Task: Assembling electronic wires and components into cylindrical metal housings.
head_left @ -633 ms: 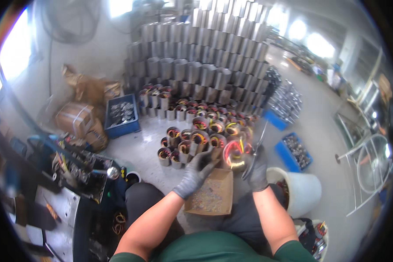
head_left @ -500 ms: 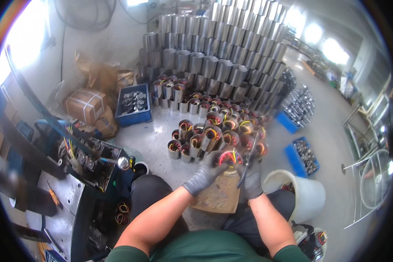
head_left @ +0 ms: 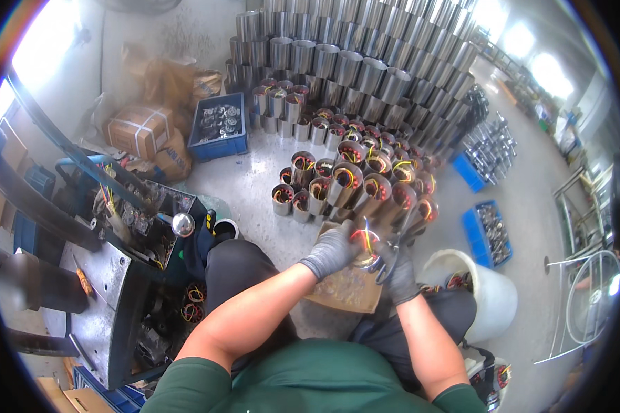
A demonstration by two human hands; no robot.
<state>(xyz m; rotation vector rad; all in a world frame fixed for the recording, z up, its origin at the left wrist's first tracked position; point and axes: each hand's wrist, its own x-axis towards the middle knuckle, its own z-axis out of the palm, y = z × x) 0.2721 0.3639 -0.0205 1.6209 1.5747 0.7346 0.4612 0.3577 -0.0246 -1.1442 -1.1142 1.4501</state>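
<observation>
Wired coil (head_left: 367, 249) between gloved fingers (head_left: 342, 241), scissors (head_left: 395, 244) in right hand (head_left: 401, 277)

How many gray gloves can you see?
2: one gray glove on the left hand, another on the right hand. More could be hidden among the clutter.

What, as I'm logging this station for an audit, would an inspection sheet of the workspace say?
Surface: grey floor, shiny in places; wire-filled metal cylinders stand on it.
Job's things: wired part, blurred; scissors-like tool.
Clutter: cardboard tray below the hands, holding small scraps too blurred to identify.
Grippers: gloved left hand grips the wired part; gloved right hand holds the scissors-like tool.
Cables: loose coloured wires on the machine at left.
Surroundings: stacked bare cylinders behind; white bucket at right.
</observation>
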